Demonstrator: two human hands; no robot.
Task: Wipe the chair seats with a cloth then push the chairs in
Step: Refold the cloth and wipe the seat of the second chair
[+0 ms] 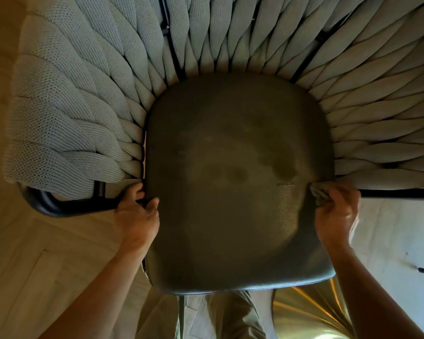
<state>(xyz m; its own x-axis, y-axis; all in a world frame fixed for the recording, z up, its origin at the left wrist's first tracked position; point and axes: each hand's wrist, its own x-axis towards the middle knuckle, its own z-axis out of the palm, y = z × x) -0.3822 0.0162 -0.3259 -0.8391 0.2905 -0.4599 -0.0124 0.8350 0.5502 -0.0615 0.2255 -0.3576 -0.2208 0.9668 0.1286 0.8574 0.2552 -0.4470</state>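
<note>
Both hands grip the side edges of a dark olive padded chair seat (pixel 238 182).

The left hand (pixel 138 216) curls its fingers over the seat's left edge beside the black metal frame tube (pixel 66 206). The right hand (pixel 337 216) clamps a bunched grey cloth (pixel 320 194) against the right edge. Thick grey-green woven rope backrest (pixel 83 99) rings the seat; pale wood floor (pixel 34 265) lies open on the left.

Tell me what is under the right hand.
A crumpled grey cloth shows under the right hand, bunched in its fingers at the dark seat cushion's right edge. Most of the cloth is hidden by the hand, as is the cushion edge beneath it.
</note>
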